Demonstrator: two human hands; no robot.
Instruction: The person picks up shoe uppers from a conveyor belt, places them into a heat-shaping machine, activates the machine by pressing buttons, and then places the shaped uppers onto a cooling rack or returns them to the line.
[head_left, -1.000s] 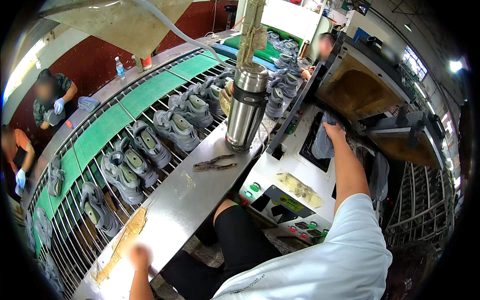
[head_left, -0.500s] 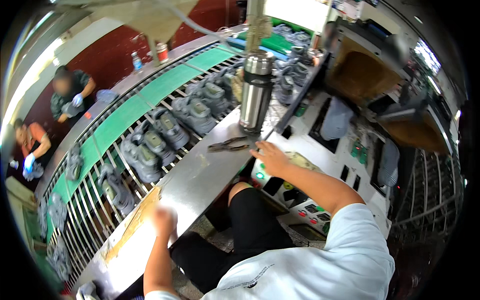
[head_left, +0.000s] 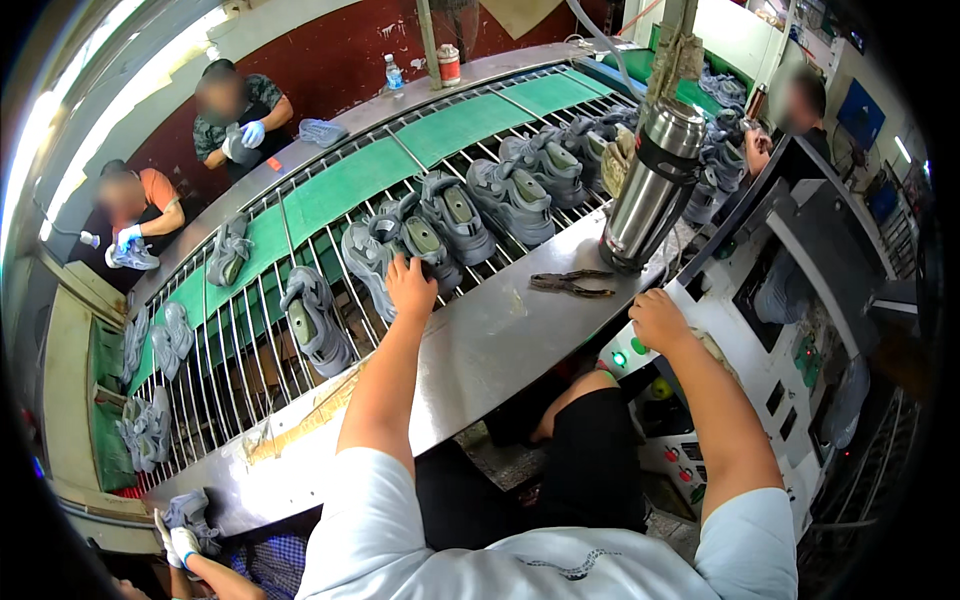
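Note:
My left hand (head_left: 411,290) reaches over the metal ledge to the near end of a grey shoe (head_left: 424,242) on the roller conveyor, its fingers bent against the shoe. Close beside it stands another grey shoe (head_left: 368,262). My right hand (head_left: 660,320) rests on the white machine panel (head_left: 715,345) beside a lit green button (head_left: 619,359). Its fingers are bent loosely over the panel edge, and nothing shows in them. On the ledge between my hands lie dark pliers (head_left: 571,284).
A steel thermos (head_left: 655,185) stands on the ledge (head_left: 480,340). Several grey shoes sit along the conveyor, which has green mats (head_left: 345,185). Two gloved workers handle shoes across it. Another person's gloved hands (head_left: 180,540) hold a shoe at lower left. A person stands behind the machine.
My left hand has moved forward from the ledge to a shoe on the conveyor. My right hand stays at the panel, its fingers more bent. The view has swung left; the machine's raised parts now look different.

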